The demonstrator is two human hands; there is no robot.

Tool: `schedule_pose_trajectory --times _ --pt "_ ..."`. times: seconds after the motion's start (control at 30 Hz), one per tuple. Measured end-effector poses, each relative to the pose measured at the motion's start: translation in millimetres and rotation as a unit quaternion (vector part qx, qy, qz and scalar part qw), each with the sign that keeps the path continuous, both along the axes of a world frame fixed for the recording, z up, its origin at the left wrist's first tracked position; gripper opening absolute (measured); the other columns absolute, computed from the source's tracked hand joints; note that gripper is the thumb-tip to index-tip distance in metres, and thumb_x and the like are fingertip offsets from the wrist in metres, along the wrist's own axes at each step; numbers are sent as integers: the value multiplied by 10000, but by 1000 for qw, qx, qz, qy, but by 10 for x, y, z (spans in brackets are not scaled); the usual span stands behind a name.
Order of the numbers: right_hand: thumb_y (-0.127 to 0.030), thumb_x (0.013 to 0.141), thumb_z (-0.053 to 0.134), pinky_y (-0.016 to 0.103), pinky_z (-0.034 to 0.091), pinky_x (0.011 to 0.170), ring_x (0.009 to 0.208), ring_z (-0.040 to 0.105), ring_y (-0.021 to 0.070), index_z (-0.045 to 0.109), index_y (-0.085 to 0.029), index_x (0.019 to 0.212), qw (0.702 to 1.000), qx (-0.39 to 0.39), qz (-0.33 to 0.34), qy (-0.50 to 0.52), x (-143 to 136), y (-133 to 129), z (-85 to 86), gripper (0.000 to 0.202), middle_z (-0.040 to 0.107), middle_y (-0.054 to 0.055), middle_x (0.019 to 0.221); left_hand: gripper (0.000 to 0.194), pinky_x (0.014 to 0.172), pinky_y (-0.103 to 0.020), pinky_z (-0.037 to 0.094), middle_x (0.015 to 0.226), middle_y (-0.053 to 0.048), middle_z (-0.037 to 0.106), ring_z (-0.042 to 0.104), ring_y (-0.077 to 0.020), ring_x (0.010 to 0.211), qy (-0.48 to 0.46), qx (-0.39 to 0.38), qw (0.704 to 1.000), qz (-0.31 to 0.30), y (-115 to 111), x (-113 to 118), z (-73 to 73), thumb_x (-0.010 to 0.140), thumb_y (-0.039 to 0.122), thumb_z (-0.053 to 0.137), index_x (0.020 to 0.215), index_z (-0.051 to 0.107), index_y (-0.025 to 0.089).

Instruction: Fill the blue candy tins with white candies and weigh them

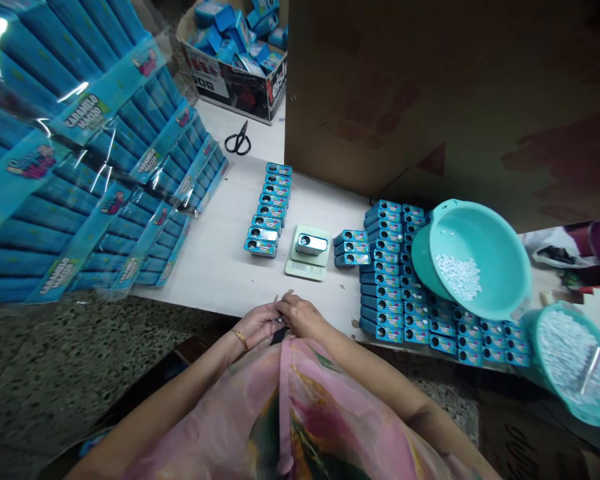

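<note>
My left hand [261, 322], with a gold bangle at the wrist, meets my right hand [303, 315] at the table's front edge. Their fingers are closed together, and whatever lies between them is too small or hidden to name. Just beyond them a pale green weighing scale [305, 269] bears one small tin [313, 244] with a round dark hole. To the left runs a column of blue tins [271, 210]. Three more blue tins [351, 247] stand right of the scale, beside a large block of upright tins [384, 280].
A turquoise basin [500, 233] of white candies rests on the tins. Another tub [535, 333] of candies holds a metal scoop [590, 370]. Black scissors [238, 140] lie farther back. Wrapped display boxes [95, 160] rise at left. A cardboard box [240, 87] holds tins; a large carton [405, 93] blocks the back.
</note>
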State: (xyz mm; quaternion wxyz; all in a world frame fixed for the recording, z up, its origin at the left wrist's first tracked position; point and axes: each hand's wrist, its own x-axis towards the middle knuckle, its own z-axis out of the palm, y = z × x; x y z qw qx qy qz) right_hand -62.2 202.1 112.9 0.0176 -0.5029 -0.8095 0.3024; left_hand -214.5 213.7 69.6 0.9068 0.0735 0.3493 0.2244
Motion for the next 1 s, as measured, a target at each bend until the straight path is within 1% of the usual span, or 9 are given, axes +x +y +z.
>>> schedule_pose_trajectory --times 0.13,0.27,0.37,0.47,0.57,0.63,0.7,0.8,1.0 --pt "-144 804 431 225 397 715 867 492 139 504 -180 1008 999 8 -18 33 23 10 -40 220 512 45 932 297 865 -322 394 898 -97 618 569 -173 878 -4 15 1000 5 37 11 52 663 -6 534 936 597 93" --pt "-140 788 449 215 394 728 833 493 122 526 -179 943 989 29 -87 119 134 121 14 177 515 32 886 291 844 -298 414 924 -112 621 579 -158 847 -8 41 999 1 206 112 162 690 14 524 965 588 84" --pt "-127 773 451 217 398 728 817 493 121 530 -177 894 971 81 -144 174 278 366 142 153 516 28 868 308 871 -283 406 975 -125 616 571 -162 903 -14 51 998 39 391 217 256 689 -4 501 975 584 74" --pt "-137 786 429 230 399 750 844 494 130 531 -175 937 951 158 -199 174 432 714 242 186 516 45 923 317 911 -312 388 1011 -142 609 536 -197 1000 -15 52 997 63 536 273 327 689 -12 483 983 577 60" --pt "-168 796 433 251 405 758 863 504 147 554 -185 953 949 192 -214 132 552 996 226 199 523 57 954 324 913 -319 394 1041 -155 598 511 -215 1043 -3 48 997 68 579 254 354 689 -17 480 991 571 56" --pt "-182 800 441 256 411 768 873 516 150 568 -196 954 951 191 -208 127 618 1066 162 201 540 53 952 328 913 -312 400 1049 -160 594 504 -219 1053 5 40 996 75 552 203 343 686 -21 482 992 570 54" --pt "-187 813 427 260 412 795 897 523 145 572 -200 959 943 198 -218 151 692 1028 87 207 560 49 955 326 911 -308 406 1050 -165 592 500 -223 1058 13 26 996 90 497 124 308 685 -24 476 988 571 51" --pt "-191 831 395 274 416 813 905 534 141 576 -197 950 916 223 -276 188 848 828 -7 216 583 44 942 318 897 -306 426 1027 -173 599 505 -229 1051 41 -3 992 121 397 -45 211 679 -36 465 964 580 46" --pt "-220 816 409 294 447 754 838 552 146 583 -206 919 882 222 -373 185 1153 463 -116 204 598 32 887 291 852 -289 468 990 -176 608 526 -233 1023 117 -44 977 172 241 -407 -51 660 -65 475 904 589 45"
